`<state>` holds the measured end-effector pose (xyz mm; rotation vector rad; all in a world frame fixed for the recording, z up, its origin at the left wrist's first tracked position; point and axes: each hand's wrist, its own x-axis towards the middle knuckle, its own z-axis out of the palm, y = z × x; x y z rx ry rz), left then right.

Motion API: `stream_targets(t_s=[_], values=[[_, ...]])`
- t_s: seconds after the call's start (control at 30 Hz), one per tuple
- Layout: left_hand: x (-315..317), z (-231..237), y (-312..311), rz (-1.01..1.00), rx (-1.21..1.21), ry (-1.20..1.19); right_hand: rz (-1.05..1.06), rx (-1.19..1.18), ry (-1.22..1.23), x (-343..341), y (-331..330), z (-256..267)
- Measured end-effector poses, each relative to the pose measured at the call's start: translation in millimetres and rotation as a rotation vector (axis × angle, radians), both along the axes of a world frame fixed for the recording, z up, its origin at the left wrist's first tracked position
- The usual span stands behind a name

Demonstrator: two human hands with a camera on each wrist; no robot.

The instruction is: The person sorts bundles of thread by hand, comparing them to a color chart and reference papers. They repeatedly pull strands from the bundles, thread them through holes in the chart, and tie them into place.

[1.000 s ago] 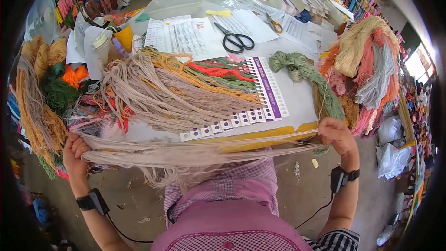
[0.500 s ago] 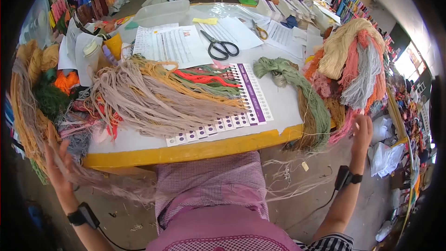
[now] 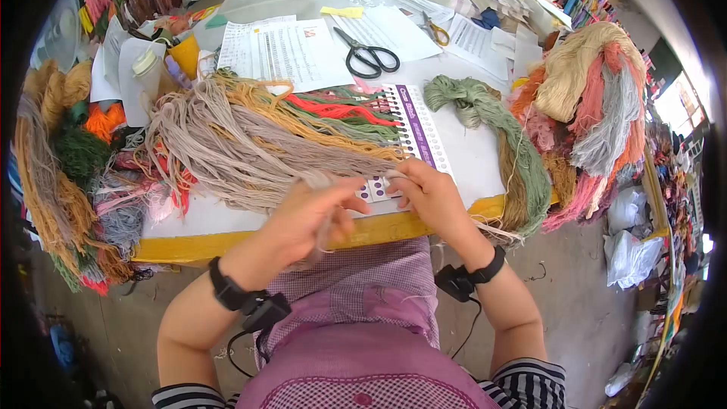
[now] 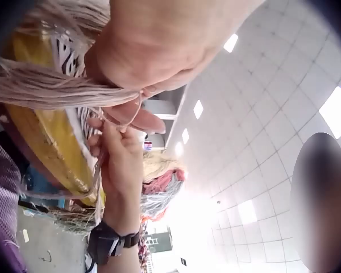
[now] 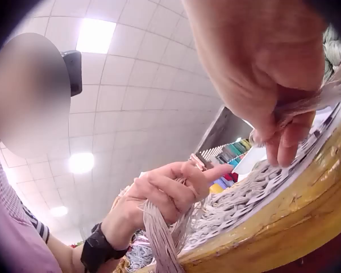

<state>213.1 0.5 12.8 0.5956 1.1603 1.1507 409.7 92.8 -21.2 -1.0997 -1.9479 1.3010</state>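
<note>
In front of a white-and-purple punched card (image 3: 413, 127), the left hand (image 3: 307, 218) loosely curls its fingers round a pale grey thread bundle (image 5: 160, 236); the right hand (image 3: 430, 195) pinches pale strands (image 5: 315, 101) tight, seemingly preventing tangles.

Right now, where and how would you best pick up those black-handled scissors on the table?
Probably take the scissors by their finger loops, coming from the person's side of the table: the loops lie nearest the person, while the blades point away and left. The right hand suits, but it pinches pale thread, so would first need freeing.
</note>
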Motion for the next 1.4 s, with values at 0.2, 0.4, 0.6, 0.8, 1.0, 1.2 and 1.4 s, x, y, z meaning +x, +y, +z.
stream_targets(t_s=[0.2,0.4,0.6,0.8,1.0,1.2,1.4], values=[[21,-27,10,0.019,-0.172,-0.087,-0.031,0.496,-0.134,-16,9,-31],[13,-34,19,0.019,0.005,0.024,0.083,0.304,-0.128,-7,4,-1],[28,-35,35,-0.010,-0.052,0.031,0.098,-0.041,-0.071,-1,16,2],[11,-35,39,-0.051,-0.070,0.145,0.046,-0.087,0.028,-4,17,-7],[-17,-29,36,-0.078,-0.043,0.365,0.058,-0.120,-0.015,-6,20,-12],[-25,-33,32,0.113,-0.023,0.138,0.032,0.038,-0.109,-6,16,-9],[-13,7,40,-0.284,-0.025,-0.087,0.030,0.016,-0.158,-10,14,2]])
